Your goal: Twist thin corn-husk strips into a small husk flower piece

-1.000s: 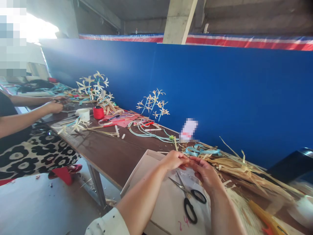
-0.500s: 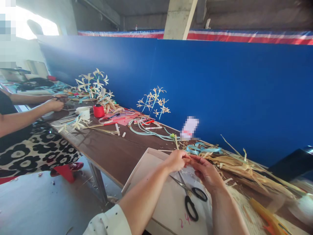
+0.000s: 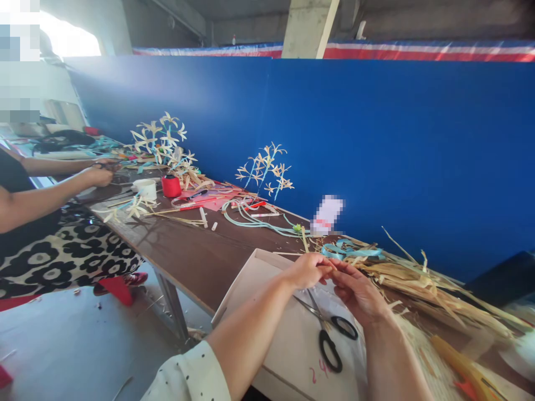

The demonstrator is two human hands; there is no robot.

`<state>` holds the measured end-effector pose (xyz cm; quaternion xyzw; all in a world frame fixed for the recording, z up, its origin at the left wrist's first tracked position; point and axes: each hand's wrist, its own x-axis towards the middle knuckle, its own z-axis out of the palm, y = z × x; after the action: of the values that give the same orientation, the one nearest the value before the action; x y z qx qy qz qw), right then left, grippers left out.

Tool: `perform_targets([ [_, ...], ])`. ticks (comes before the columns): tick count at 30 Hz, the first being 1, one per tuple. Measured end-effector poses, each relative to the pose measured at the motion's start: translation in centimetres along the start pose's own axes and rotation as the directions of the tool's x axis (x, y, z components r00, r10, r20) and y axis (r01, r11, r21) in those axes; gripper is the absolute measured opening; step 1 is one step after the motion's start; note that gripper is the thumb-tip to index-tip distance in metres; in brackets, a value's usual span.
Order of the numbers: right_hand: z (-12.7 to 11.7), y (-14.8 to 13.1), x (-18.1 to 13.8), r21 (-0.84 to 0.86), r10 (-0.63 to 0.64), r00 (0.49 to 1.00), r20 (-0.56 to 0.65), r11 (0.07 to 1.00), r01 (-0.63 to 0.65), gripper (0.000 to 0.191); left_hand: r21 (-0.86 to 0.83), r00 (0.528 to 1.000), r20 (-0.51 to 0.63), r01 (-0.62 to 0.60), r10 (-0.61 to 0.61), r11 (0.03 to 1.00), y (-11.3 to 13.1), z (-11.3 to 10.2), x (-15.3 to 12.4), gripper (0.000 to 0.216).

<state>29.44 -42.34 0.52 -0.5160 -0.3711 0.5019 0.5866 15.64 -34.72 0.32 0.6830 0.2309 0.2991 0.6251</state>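
My left hand and my right hand meet fingertip to fingertip above a shallow cardboard box lid. Both are closed in a pinch. Whatever lies between the fingers is too small or too hidden to make out. Below them, scissors with black handles lie on the lid, blades partly apart and pointing toward my left hand. Dry pale husk strips are heaped just beyond my right hand, with a light blue ribbon beside them.
Husk flowers on blue stems stand against the blue partition. Light blue cords, a red thread spool and a white cup sit on the brown table. A yellow-handled tool lies right. Another person's hands work at left.
The view has shifted slightly, so the scene sits a little differently in the picture. My hands stay pinched together over the lid, and the scissors lie in the same place.
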Motion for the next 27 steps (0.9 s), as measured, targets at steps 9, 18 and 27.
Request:
perform_targets([
  [9,0.2,-0.6,-0.2,-0.012,0.013,0.998,-0.061,1.000,-0.014,0.040,-0.286,0.995,0.086,0.069,-0.047,0.956,0.9,-1.1,-0.6,0.046],
  [18,0.6,-0.3,0.1,-0.084,0.009,0.997,-0.079,0.996,-0.016,0.040,-0.032,0.996,-0.075,0.056,-0.058,0.998,0.8,-0.8,-0.7,0.044],
  [27,1.1,0.1,0.2,-0.208,-0.024,0.996,-0.086,0.978,0.005,0.039,-0.098,0.970,-0.211,0.104,-0.123,0.990,0.1,-0.1,-0.1,0.029],
])
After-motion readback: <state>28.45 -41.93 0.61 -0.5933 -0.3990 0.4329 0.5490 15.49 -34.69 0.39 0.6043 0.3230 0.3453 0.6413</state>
